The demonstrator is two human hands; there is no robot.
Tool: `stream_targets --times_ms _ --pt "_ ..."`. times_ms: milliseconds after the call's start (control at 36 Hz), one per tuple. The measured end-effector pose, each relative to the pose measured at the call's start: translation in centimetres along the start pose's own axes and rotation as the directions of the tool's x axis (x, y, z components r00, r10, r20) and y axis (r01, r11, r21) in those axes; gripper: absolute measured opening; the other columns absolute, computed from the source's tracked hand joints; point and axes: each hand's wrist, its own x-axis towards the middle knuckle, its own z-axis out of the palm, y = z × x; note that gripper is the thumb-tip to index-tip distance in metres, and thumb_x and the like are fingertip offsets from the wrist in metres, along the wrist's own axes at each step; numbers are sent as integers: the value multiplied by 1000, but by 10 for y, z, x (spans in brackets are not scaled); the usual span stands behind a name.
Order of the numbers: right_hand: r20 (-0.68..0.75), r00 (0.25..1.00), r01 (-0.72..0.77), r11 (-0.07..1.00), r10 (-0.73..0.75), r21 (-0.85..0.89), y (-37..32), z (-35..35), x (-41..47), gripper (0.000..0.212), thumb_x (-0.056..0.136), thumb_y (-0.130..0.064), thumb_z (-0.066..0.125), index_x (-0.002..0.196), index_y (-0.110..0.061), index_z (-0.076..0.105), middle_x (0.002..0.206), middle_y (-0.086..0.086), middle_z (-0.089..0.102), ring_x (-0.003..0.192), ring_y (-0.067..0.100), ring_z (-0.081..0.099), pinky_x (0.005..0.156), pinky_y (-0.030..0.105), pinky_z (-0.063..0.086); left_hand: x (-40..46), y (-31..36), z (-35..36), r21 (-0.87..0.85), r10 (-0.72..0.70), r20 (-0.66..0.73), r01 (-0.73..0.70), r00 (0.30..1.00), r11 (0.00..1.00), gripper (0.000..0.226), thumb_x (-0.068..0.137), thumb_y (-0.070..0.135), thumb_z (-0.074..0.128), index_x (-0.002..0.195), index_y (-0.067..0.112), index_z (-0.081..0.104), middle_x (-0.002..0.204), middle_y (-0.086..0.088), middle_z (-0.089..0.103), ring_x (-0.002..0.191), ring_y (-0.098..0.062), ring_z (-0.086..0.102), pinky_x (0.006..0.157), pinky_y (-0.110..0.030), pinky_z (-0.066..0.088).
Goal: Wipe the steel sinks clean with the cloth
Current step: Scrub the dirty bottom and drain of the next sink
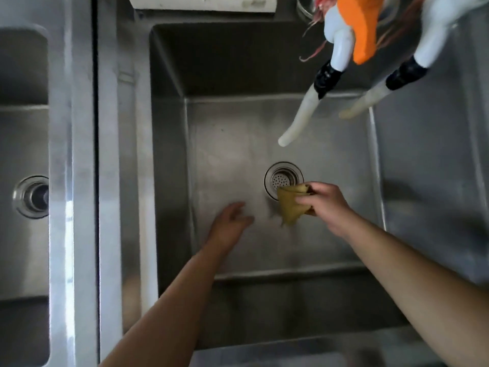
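Yellow-green cloth [289, 203] bunched in the right hand [326, 205], fingers curled round its upper edge, lower corner hanging free in a point. Cloth held low inside the middle sink [169, 154], just over the near right edge of the drain strainer [283, 179] and covering part of its rim; contact with the sink floor not clear. Left hand [230, 226] to the left of the cloth and apart from it, fingers loosely extended and holding nothing, low over the sink floor near the front; blurred, so contact with the steel not clear. Both forearms reaching in from the near edge, the left from lower left, the right from lower right.

Middle sink deep, square-cornered, steel, dull and smeared on the floor. Round perforated strainer seated in the drain slightly right of centre. Two white hoses [299, 120] with black collars hanging in from the upper right, their open ends above the sink's far right part, well apart from both hands. Orange piece [363, 33] between the hoses at the top.

Second sink [23, 144] at the far left, parted from the middle one by a wide steel divider and a dark gap, with a round open drain [33, 196] in its floor. White block [203, 2] lying on the ledge behind the middle sink.
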Motion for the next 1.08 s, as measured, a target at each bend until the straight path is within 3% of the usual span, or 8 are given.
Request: stream_targets --times_ms 111,194,278,528,694,806,944,1083 --pt "256 957 -192 958 134 214 -3 8 -15 26 84 -3 69 109 -9 69 96 11 73 94 28 69 90 43 53 -7 31 -1 -189 116 127 -91 985 978 49 89 20 69 136 23 55 127 -2 61 115 -9 58 87 -14 43" --pt "260 953 -219 948 157 231 2 15 -16 23 85 -7 69 107 -13 71 96 8 73 95 26 69 92 43 52 -4 36 -1 -212 149 231 -100 961 972 55 86 24 73 137 29 53 127 0 63 116 -10 60 100 -26 44" --pt "194 963 -233 943 189 239 4 23 -14 23 84 -10 70 107 -12 71 96 7 74 92 23 69 91 42 52 1 33 3 -145 172 235 -141 957 979 58 83 14 77 135 28 54 127 -3 61 113 -15 62 92 -23 52" --pt "83 965 -264 927 251 268 5 51 0 24 78 -12 75 102 -9 73 96 15 74 82 29 71 70 40 60 1 14 14 -105 243 45 -237 969 966 54 85 15 76 134 23 54 122 1 58 101 -12 63 71 -14 55" --pt "-1 975 -216 940 224 265 -7 73 11 22 75 -17 81 94 -8 75 89 14 75 78 28 71 66 39 59 12 5 13 224 393 60 -396 918 891 62 75 16 82 130 26 55 125 3 53 110 -7 56 93 -19 49" --pt "95 969 -246 942 229 231 -19 75 12 20 77 -24 77 93 -12 76 88 8 75 77 22 69 71 34 54 18 11 11 309 446 -61 -408 893 859 53 76 20 79 121 30 53 112 7 60 96 -7 59 80 -18 49" --pt "324 924 -268 949 205 164 -26 61 16 29 92 -42 59 101 -20 74 96 2 76 88 16 69 84 36 46 33 25 1 82 318 -253 -307 914 948 36 76 -6 65 91 26 58 77 7 63 68 -18 62 54 -31 52" --pt "-53 994 -88 987 96 134 -6 34 30 13 86 -28 69 96 -21 74 107 4 74 91 14 67 81 31 47 65 43 -12 -111 128 -209 -154 970 982 32 78 -2 71 91 26 63 90 5 68 84 -15 66 83 -34 57"
